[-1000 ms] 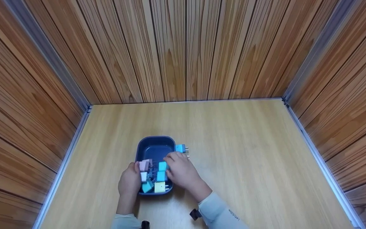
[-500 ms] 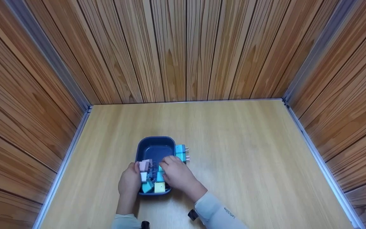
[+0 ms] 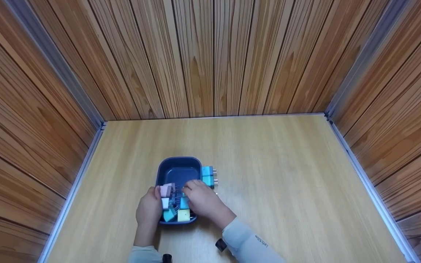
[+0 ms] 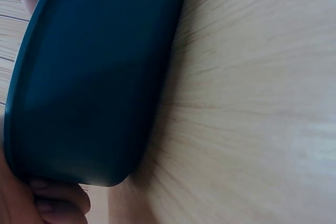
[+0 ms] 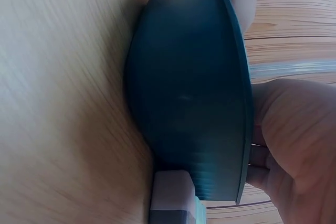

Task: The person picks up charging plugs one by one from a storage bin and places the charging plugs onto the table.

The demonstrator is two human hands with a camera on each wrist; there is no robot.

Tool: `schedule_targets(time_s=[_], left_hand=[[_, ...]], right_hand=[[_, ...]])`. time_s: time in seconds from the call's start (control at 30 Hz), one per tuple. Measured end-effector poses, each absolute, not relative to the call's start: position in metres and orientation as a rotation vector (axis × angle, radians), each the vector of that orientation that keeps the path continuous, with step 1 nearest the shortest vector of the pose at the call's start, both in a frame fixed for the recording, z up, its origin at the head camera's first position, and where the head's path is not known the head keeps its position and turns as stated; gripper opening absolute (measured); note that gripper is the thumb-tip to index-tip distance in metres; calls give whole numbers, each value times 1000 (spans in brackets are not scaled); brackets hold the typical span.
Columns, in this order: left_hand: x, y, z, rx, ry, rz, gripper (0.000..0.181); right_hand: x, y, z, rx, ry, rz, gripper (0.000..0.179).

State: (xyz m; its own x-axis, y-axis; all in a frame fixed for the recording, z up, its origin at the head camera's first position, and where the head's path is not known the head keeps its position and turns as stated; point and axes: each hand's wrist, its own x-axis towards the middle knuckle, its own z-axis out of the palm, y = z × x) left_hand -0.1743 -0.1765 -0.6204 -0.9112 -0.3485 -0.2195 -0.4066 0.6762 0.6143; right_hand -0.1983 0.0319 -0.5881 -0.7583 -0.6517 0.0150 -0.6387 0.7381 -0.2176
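A dark blue bin stands on the table, its near half holding several small plugs with metal prongs. My left hand grips the bin's left rim, thumb over the edge; its fingers curl against the bin wall in the left wrist view. My right hand reaches over the right rim with bent fingers down inside, over a cyan plug that they partly cover. I cannot tell whether the fingertips pinch it. Also in the bin are a pink plug, a white plug, a teal plug and a yellow plug.
Outside the bin's right wall, a blue plug and a cyan plug sit in a row, prongs pointing right. Metal prong tips show beside my right hand. Wood-panel walls enclose the wooden table at the back and sides.
My right hand has shifted left and slightly nearer, its fingers deeper over the bin and now covering more of the cyan plugs. The outside row shows more. My left hand and the bin stay put.
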Motion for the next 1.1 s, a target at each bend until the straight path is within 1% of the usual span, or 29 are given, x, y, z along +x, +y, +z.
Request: schedule_targets(time_s=[0.13,0.87,1.1], left_hand=[[-175,-177,-621,-632,2825,1038,53],[-176,-177,-622,-650,2780,1055,53],[-175,-177,-622,-638,2812,1031,51]], right_hand=[[-200,30,-591,-1080,2873,-318,34],[-206,19,-585,-970,2785,-251,37],[-212,16,-587,-1012,2810,-197,34]])
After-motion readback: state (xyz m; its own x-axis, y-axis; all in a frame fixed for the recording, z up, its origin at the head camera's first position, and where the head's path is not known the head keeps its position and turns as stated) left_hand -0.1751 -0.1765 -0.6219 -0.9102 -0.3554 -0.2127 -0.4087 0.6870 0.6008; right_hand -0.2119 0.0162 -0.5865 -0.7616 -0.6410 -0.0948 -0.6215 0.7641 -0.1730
